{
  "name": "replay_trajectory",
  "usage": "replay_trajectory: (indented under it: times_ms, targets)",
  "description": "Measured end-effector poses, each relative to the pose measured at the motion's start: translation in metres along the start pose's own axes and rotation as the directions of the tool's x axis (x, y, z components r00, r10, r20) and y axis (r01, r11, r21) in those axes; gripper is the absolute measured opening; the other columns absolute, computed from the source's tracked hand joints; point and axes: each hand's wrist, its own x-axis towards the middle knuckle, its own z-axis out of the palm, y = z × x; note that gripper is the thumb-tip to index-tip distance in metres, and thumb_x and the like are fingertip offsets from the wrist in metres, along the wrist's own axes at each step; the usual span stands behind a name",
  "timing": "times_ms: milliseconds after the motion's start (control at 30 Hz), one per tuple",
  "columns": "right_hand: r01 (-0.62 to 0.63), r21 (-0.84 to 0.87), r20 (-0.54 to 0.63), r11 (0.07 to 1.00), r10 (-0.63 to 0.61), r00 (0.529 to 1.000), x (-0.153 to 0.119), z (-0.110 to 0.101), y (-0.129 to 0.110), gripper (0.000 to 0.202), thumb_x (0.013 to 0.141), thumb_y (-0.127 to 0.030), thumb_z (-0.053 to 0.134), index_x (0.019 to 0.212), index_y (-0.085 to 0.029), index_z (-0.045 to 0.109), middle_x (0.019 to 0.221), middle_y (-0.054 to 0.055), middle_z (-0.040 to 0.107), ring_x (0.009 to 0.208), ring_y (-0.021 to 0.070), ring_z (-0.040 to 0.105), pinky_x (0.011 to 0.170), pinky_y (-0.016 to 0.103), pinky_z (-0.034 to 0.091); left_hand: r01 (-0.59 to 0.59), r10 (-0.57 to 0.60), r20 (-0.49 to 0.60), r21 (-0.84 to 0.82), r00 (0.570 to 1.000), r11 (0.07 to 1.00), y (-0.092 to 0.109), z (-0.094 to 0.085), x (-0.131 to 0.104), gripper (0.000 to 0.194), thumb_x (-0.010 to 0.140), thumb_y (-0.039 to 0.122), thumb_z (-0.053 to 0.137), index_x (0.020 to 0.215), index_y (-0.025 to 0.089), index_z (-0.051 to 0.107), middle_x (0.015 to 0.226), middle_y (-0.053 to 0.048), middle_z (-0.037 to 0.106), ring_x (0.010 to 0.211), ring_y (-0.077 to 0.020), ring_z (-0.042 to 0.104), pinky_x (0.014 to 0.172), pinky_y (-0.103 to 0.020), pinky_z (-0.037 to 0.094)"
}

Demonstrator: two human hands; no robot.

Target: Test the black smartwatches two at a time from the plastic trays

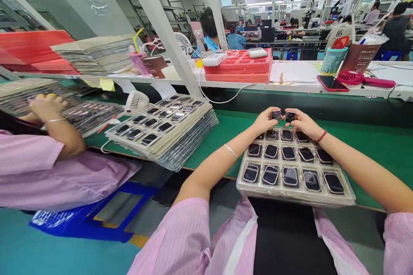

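My left hand pinches a smartwatch case with a dark screen and no strap. Close beside it, my right hand grips a second smartwatch case, its screen facing me. Faint marks show on both screens, too small to read. Both hands are just above the far edge of a clear plastic tray. Rows of similar watch cases sit in its compartments, and my hands and wrists hide part of the back row.
Left of me, a tall stack of trays holds more watch cases. A co-worker's hands are farther left, near more trays. Along the raised shelf lie red foam trays, a phone, a pink handheld fan and cups.
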Motion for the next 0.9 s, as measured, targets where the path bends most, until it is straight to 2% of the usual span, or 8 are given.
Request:
replay_trajectory:
  times_ms: [100, 167, 300, 400, 500, 667, 767, 900]
  targets:
    - [-0.017, -0.003, 0.027, 1.0, 0.017, 0.999, 0.0, -0.004, 0.002, 0.051, 0.069, -0.022, 0.059, 0.12, -0.017, 0.053, 0.112, 0.01, 0.066, 0.072, 0.0142, 0.065, 0.049, 0.02, 0.05, 0.014, -0.015, 0.016, 0.034, 1.0, 0.999, -0.001, 0.0, 0.002, 0.04, 0.07, 0.021, 0.058, 0.109, 0.011, 0.057, 0.084, -0.006, 0.064, 0.062, -0.0114, 0.055, 0.049, -0.019, 0.037]
    - [-0.007, -0.022, 0.045, 1.0, 0.008, 0.999, -0.001, -0.005, 0.002, 0.054, 0.069, -0.021, 0.058, 0.123, -0.016, 0.051, 0.113, 0.011, 0.065, 0.072, 0.0137, 0.065, 0.051, 0.02, 0.05, -0.002, 0.001, 0.023, 0.042, 1.0, 0.999, -0.001, 0.001, 0.002, 0.037, 0.07, 0.018, 0.057, 0.106, 0.01, 0.058, 0.08, -0.005, 0.063, 0.061, -0.0104, 0.054, 0.052, -0.019, 0.038]
    - [0.022, -0.075, 0.081, 0.997, -0.016, 0.997, -0.002, -0.006, -0.001, 0.065, 0.066, -0.016, 0.056, 0.13, -0.016, 0.046, 0.119, 0.012, 0.063, 0.08, 0.0154, 0.066, 0.054, 0.02, 0.05, -0.033, 0.033, 0.031, 0.022, 0.999, 0.999, -0.001, 0.0, 0.003, 0.05, 0.06, 0.008, 0.057, 0.11, 0.01, 0.056, 0.082, -0.002, 0.062, 0.065, -0.0096, 0.052, 0.059, -0.02, 0.04]
    - [0.017, -0.08, 0.079, 0.997, -0.011, 0.997, -0.003, -0.006, -0.003, 0.064, 0.066, -0.015, 0.055, 0.129, -0.015, 0.047, 0.117, 0.012, 0.064, 0.08, 0.0157, 0.066, 0.055, 0.02, 0.049, -0.023, 0.022, 0.057, 0.014, 0.998, 1.0, 0.0, -0.001, 0.001, 0.054, 0.058, 0.007, 0.058, 0.112, 0.01, 0.055, 0.084, -0.002, 0.061, 0.066, -0.0099, 0.051, 0.057, -0.019, 0.039]
    - [-0.007, -0.054, 0.061, 0.999, 0.01, 0.998, -0.004, -0.005, -0.002, 0.06, 0.068, -0.017, 0.057, 0.127, -0.016, 0.049, 0.115, 0.012, 0.065, 0.078, 0.0153, 0.067, 0.055, 0.019, 0.05, -0.034, 0.034, 0.067, -0.012, 0.997, 0.999, 0.0, -0.001, -0.002, 0.051, 0.06, 0.01, 0.06, 0.111, 0.01, 0.055, 0.087, -0.004, 0.062, 0.067, -0.0102, 0.053, 0.058, -0.019, 0.04]
    - [-0.025, -0.026, 0.041, 0.999, 0.027, 0.999, -0.002, -0.001, 0.0, 0.049, 0.073, -0.021, 0.056, 0.121, -0.015, 0.052, 0.11, 0.011, 0.067, 0.071, 0.0128, 0.066, 0.051, 0.018, 0.049, -0.014, 0.016, 0.057, -0.041, 0.998, 0.999, 0.001, -0.002, -0.004, 0.035, 0.07, 0.02, 0.06, 0.104, 0.009, 0.058, 0.081, -0.006, 0.062, 0.07, -0.0133, 0.056, 0.062, -0.023, 0.045]
    - [-0.059, -0.007, 0.057, 0.998, 0.059, 0.997, -0.002, 0.0, -0.005, 0.054, 0.07, -0.018, 0.055, 0.124, -0.017, 0.05, 0.113, 0.01, 0.065, 0.079, 0.015, 0.067, 0.052, 0.019, 0.051, 0.01, -0.008, 0.028, -0.056, 1.0, 0.998, 0.003, -0.004, -0.004, 0.043, 0.065, 0.012, 0.059, 0.107, 0.01, 0.057, 0.086, -0.005, 0.062, 0.072, -0.012, 0.056, 0.062, -0.021, 0.043]
    - [-0.165, 0.071, 0.074, 0.984, 0.159, 0.984, -0.001, 0.001, -0.015, 0.058, 0.067, -0.012, 0.055, 0.124, -0.021, 0.049, 0.119, 0.01, 0.063, 0.087, 0.0166, 0.067, 0.056, 0.02, 0.054, 0.073, -0.07, 0.033, -0.091, 0.997, 0.993, 0.006, -0.008, -0.005, 0.052, 0.061, 0.007, 0.059, 0.112, 0.013, 0.055, 0.096, -0.005, 0.063, 0.08, -0.0129, 0.058, 0.067, -0.021, 0.043]
